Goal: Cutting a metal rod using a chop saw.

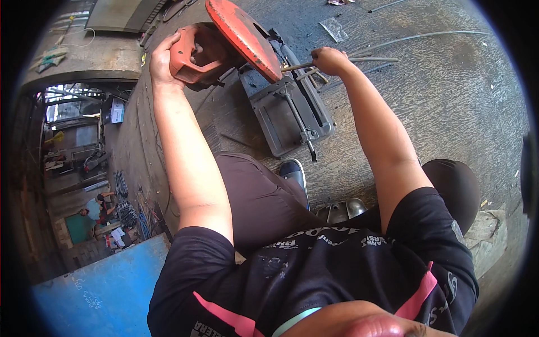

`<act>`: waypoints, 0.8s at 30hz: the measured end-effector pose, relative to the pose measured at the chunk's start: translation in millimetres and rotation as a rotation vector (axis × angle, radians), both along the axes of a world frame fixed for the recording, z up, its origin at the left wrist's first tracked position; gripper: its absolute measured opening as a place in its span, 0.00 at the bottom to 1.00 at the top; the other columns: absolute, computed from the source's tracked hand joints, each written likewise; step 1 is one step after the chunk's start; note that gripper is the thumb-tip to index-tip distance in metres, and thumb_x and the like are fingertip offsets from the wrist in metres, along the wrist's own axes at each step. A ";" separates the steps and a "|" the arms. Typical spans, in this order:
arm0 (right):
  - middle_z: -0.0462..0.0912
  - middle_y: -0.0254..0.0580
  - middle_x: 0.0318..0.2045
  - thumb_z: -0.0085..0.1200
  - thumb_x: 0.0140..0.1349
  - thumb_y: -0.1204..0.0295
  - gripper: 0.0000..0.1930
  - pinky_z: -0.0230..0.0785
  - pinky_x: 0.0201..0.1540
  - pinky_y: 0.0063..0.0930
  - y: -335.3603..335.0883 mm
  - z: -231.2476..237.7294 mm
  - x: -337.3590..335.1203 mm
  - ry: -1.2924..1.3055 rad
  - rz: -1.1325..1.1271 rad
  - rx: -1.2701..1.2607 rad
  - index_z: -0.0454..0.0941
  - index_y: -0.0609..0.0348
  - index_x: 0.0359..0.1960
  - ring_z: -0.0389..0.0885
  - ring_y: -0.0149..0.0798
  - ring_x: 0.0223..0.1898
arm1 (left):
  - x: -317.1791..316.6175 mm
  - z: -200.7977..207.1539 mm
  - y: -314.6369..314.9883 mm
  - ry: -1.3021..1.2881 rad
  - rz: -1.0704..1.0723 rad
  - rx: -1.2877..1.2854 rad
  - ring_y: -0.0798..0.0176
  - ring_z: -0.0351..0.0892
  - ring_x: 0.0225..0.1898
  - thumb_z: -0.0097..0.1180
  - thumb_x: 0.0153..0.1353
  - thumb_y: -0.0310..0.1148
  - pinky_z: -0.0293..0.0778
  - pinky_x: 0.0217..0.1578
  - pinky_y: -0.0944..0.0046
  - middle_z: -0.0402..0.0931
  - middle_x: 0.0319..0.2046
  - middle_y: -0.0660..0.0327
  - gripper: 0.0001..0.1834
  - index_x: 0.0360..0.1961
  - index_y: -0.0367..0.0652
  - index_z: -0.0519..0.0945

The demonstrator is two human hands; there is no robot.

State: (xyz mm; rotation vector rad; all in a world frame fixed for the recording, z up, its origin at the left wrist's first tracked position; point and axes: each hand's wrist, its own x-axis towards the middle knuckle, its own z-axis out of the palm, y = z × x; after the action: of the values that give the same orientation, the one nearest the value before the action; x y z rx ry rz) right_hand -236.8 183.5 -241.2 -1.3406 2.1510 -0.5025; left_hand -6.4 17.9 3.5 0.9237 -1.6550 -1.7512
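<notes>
My left hand [163,66] is wrapped round the orange handle [182,59] of a chop saw, at the upper left. The saw's round orange guard [245,40] is scuffed and tilts over the grey metal base [281,124], which carries a clamp screw [296,115]. To the right of the guard, my right hand [331,60] is closed round a thin metal rod [300,66]. That rod's left end reaches the guard's lower edge. Whether it touches the disc is hidden behind the guard.
More long rods [415,37] lie on the floor beyond my right hand, near a clear plastic bag [334,29]. My shoe [293,169] is close to the saw base. A blue panel [106,289] stands at lower left; another person [96,210] sits farther off.
</notes>
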 end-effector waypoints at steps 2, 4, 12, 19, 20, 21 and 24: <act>0.79 0.42 0.51 0.44 0.57 0.67 0.17 0.58 0.58 0.60 -0.4 0.1 1.6 0.001 0.000 -0.001 0.79 0.44 0.46 0.76 0.47 0.55 | 0.8 -0.2 -1.7 -0.017 0.016 -0.032 0.54 0.82 0.29 0.46 0.63 0.37 0.77 0.21 0.66 0.79 0.38 0.49 0.20 0.49 0.30 0.72; 0.79 0.42 0.51 0.44 0.57 0.67 0.17 0.58 0.57 0.60 -0.2 -2.2 0.6 0.004 -0.003 0.000 0.79 0.44 0.46 0.76 0.47 0.55 | -0.4 -0.9 -0.6 -0.015 0.015 -0.029 0.54 0.82 0.29 0.46 0.63 0.37 0.77 0.20 0.66 0.79 0.37 0.49 0.21 0.49 0.30 0.72; 0.82 0.50 0.40 0.47 0.59 0.62 0.14 0.69 0.48 0.46 -0.5 -27.9 1.9 -0.018 -0.045 -0.128 0.80 0.56 0.39 0.79 0.53 0.45 | -3.3 0.4 1.8 -0.002 0.049 0.002 0.54 0.82 0.28 0.46 0.63 0.37 0.75 0.19 0.67 0.80 0.35 0.50 0.20 0.49 0.31 0.72; 0.76 0.37 0.22 0.46 0.67 0.61 0.15 0.66 0.23 0.33 28.7 -55.9 37.9 -1.038 -0.318 0.036 0.79 0.59 0.32 0.74 0.35 0.22 | 3.3 0.5 -7.8 0.012 -0.022 0.033 0.55 0.79 0.27 0.50 0.60 0.34 0.78 0.30 0.59 0.77 0.35 0.50 0.16 0.44 0.32 0.71; 0.74 0.35 0.22 0.45 0.68 0.60 0.15 0.64 0.21 0.31 32.5 -58.3 46.1 -1.201 -0.362 0.066 0.78 0.58 0.33 0.72 0.34 0.20 | 4.3 1.2 -8.7 0.009 -0.044 0.040 0.55 0.79 0.27 0.50 0.60 0.34 0.78 0.30 0.59 0.77 0.34 0.50 0.16 0.44 0.32 0.72; 0.73 0.35 0.22 0.44 0.69 0.61 0.15 0.64 0.21 0.31 37.0 -60.0 55.6 -1.303 -0.373 0.039 0.76 0.58 0.34 0.70 0.33 0.19 | 3.0 0.1 -8.1 0.010 -0.046 0.040 0.55 0.79 0.27 0.50 0.60 0.34 0.78 0.30 0.59 0.77 0.34 0.50 0.16 0.44 0.32 0.72; 0.70 0.34 0.23 0.40 0.70 0.62 0.14 0.65 0.25 0.31 41.9 -57.4 74.0 -1.596 -0.284 0.083 0.74 0.57 0.36 0.68 0.32 0.22 | 1.4 -1.8 -8.5 0.033 -0.015 0.044 0.55 0.78 0.26 0.50 0.60 0.34 0.78 0.29 0.59 0.76 0.33 0.50 0.16 0.43 0.32 0.72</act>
State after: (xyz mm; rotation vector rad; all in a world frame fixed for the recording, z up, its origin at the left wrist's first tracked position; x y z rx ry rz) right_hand -162.8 225.4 -298.6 -0.2146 0.9262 -1.0684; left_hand -5.0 9.3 1.7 0.8999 -1.6121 -1.8098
